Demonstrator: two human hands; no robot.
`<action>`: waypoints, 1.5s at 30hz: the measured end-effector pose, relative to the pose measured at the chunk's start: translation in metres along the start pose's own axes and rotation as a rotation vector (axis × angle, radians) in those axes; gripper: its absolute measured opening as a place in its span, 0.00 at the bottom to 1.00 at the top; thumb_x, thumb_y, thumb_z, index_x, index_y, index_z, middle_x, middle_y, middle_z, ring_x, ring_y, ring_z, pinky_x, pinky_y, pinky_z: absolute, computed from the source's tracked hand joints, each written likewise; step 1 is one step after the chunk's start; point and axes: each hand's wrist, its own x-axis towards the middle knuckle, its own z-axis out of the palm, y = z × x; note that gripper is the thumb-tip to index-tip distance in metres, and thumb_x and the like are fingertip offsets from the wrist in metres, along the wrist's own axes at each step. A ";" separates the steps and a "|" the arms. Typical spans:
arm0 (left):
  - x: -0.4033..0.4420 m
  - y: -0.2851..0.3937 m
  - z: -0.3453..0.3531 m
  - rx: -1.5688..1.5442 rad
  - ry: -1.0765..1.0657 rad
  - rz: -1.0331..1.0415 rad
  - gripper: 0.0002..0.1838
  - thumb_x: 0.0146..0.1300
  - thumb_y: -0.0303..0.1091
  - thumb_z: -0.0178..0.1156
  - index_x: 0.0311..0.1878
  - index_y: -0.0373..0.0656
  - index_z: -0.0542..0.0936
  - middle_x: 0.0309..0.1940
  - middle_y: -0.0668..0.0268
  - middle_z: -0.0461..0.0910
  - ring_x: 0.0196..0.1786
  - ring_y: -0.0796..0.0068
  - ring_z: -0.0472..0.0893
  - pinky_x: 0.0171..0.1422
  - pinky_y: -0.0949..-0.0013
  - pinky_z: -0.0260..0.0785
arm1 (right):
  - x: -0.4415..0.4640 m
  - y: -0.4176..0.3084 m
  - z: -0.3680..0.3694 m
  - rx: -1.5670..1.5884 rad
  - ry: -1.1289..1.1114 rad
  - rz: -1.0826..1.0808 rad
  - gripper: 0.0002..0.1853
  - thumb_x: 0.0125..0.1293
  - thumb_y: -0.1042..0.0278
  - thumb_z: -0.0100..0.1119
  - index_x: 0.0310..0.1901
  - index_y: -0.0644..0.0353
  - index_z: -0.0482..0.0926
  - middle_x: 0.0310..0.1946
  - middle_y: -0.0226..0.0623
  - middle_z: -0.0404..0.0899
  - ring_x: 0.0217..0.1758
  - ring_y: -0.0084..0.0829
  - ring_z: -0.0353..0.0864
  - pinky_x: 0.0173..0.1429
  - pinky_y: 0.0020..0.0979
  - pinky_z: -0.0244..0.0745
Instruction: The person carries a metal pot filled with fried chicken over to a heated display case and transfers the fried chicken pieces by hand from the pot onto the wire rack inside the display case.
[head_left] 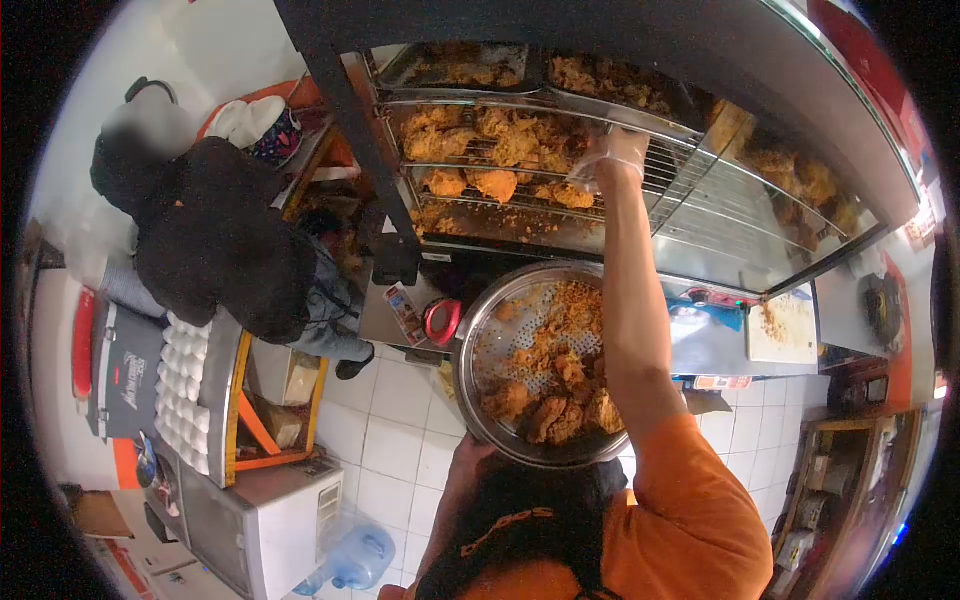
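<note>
A round perforated metal tray (530, 355) with fried chicken (550, 418) and loose crumbs is held level at my waist. At its lower left rim, my left hand (474, 450) supports it, the fingers largely hidden underneath. My right hand (612, 158), in a clear plastic glove, reaches into the glass display case at the wire rack (665, 165). Its fingers are bent down beside the fried pieces (515, 138); whether they grip one is hidden. More pieces (492, 184) lie below on the lower level.
A person in black (220, 240) stands at the left. White wrapped items (183, 385) line a counter there. A red round object (442, 322) sits left of the tray, a cutting board (783, 328) at the right, and a blue water bottle (358, 558) on the floor.
</note>
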 end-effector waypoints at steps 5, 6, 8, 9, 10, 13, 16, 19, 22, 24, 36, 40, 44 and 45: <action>-0.004 0.016 0.012 0.028 0.066 -0.067 0.27 0.69 0.32 0.61 0.69 0.35 0.70 0.59 0.60 0.80 0.59 0.64 0.81 0.64 0.59 0.76 | -0.093 -0.088 -0.022 0.253 -0.186 0.266 0.18 0.66 0.69 0.70 0.56 0.61 0.82 0.48 0.40 0.86 0.36 0.22 0.83 0.41 0.22 0.80; -0.003 0.010 0.009 0.012 0.058 -0.053 0.27 0.69 0.33 0.61 0.69 0.36 0.70 0.59 0.60 0.80 0.59 0.64 0.81 0.64 0.59 0.76 | -0.112 -0.108 -0.035 -0.176 -0.297 0.207 0.11 0.73 0.67 0.63 0.51 0.63 0.84 0.30 0.29 0.86 0.21 0.16 0.74 0.26 0.20 0.67; 0.003 -0.004 0.001 -0.016 0.039 -0.022 0.28 0.69 0.33 0.61 0.70 0.36 0.70 0.59 0.59 0.81 0.59 0.64 0.81 0.63 0.59 0.76 | -0.131 -0.096 -0.072 -0.375 -0.810 0.092 0.11 0.73 0.63 0.61 0.48 0.60 0.86 0.32 0.32 0.88 0.23 0.21 0.76 0.30 0.26 0.71; 0.001 -0.006 -0.001 -0.076 0.003 -0.012 0.28 0.69 0.33 0.61 0.70 0.36 0.70 0.59 0.59 0.80 0.59 0.63 0.81 0.63 0.59 0.77 | -0.136 -0.078 -0.093 -0.466 -1.099 -0.086 0.12 0.74 0.62 0.61 0.48 0.59 0.86 0.36 0.35 0.89 0.29 0.28 0.82 0.38 0.31 0.78; 0.001 -0.007 -0.002 -0.133 -0.036 0.001 0.28 0.69 0.33 0.61 0.70 0.37 0.69 0.59 0.59 0.80 0.59 0.63 0.82 0.63 0.59 0.77 | -0.148 -0.082 -0.106 -0.676 -1.391 -0.349 0.12 0.74 0.60 0.60 0.49 0.58 0.86 0.41 0.37 0.90 0.36 0.34 0.86 0.45 0.35 0.81; 0.000 -0.002 0.000 -0.147 -0.030 -0.023 0.29 0.69 0.33 0.61 0.71 0.38 0.69 0.60 0.59 0.79 0.58 0.63 0.82 0.62 0.59 0.78 | -0.204 -0.054 -0.157 -1.202 -1.586 -0.126 0.15 0.68 0.56 0.64 0.53 0.49 0.85 0.51 0.39 0.87 0.58 0.40 0.84 0.66 0.38 0.77; 0.005 0.002 -0.004 -0.016 -0.023 -0.072 0.31 0.68 0.34 0.62 0.72 0.39 0.67 0.61 0.59 0.78 0.58 0.62 0.82 0.62 0.58 0.78 | -0.243 -0.067 -0.127 -1.533 -1.761 0.042 0.16 0.65 0.55 0.65 0.53 0.45 0.85 0.51 0.39 0.87 0.61 0.40 0.83 0.69 0.38 0.75; 0.009 -0.010 -0.013 -0.008 -0.014 -0.045 0.32 0.68 0.34 0.62 0.73 0.39 0.66 0.61 0.59 0.78 0.58 0.63 0.82 0.62 0.58 0.78 | -0.268 -0.042 -0.134 -1.520 -1.621 -0.008 0.13 0.65 0.57 0.65 0.50 0.45 0.87 0.50 0.38 0.87 0.59 0.42 0.84 0.63 0.40 0.80; 0.009 -0.017 -0.014 -0.082 -0.021 -0.021 0.32 0.67 0.33 0.61 0.73 0.39 0.66 0.61 0.59 0.78 0.57 0.63 0.82 0.62 0.59 0.77 | -0.257 -0.020 -0.133 -1.400 -1.789 -0.228 0.14 0.71 0.56 0.60 0.48 0.55 0.86 0.48 0.42 0.87 0.55 0.40 0.86 0.57 0.40 0.82; 0.009 -0.018 -0.013 -0.099 -0.012 -0.034 0.31 0.67 0.32 0.61 0.73 0.39 0.67 0.60 0.59 0.79 0.57 0.63 0.82 0.61 0.59 0.77 | -0.241 -0.002 -0.136 -1.063 -1.823 -0.037 0.16 0.74 0.57 0.57 0.52 0.59 0.84 0.50 0.42 0.86 0.51 0.36 0.86 0.55 0.38 0.82; 0.006 -0.008 -0.010 0.077 0.020 -0.060 0.28 0.68 0.36 0.62 0.68 0.36 0.72 0.57 0.61 0.82 0.58 0.68 0.81 0.66 0.63 0.72 | -0.184 -0.061 -0.058 0.326 -0.718 0.985 0.23 0.80 0.58 0.48 0.65 0.69 0.72 0.47 0.47 0.82 0.45 0.40 0.85 0.54 0.46 0.88; 0.014 -0.034 -0.019 -0.008 -0.013 0.009 0.26 0.69 0.38 0.62 0.66 0.36 0.73 0.58 0.60 0.82 0.60 0.68 0.80 0.66 0.63 0.72 | -0.143 -0.113 0.009 0.452 -0.687 0.962 0.27 0.80 0.60 0.52 0.72 0.67 0.63 0.69 0.45 0.69 0.68 0.44 0.75 0.58 0.54 0.87; 0.003 -0.007 -0.003 0.113 0.032 0.006 0.24 0.70 0.38 0.61 0.66 0.37 0.73 0.55 0.61 0.82 0.58 0.68 0.80 0.64 0.64 0.73 | -0.133 -0.123 0.069 0.595 -0.686 0.827 0.21 0.77 0.68 0.55 0.65 0.68 0.69 0.68 0.48 0.66 0.62 0.40 0.76 0.61 0.46 0.87; 0.008 -0.012 -0.005 0.060 -0.006 0.023 0.24 0.70 0.37 0.61 0.66 0.38 0.73 0.54 0.61 0.82 0.58 0.68 0.81 0.64 0.64 0.73 | -0.137 -0.126 0.081 0.635 -0.630 0.799 0.21 0.77 0.69 0.55 0.66 0.69 0.68 0.71 0.48 0.63 0.64 0.40 0.75 0.61 0.46 0.87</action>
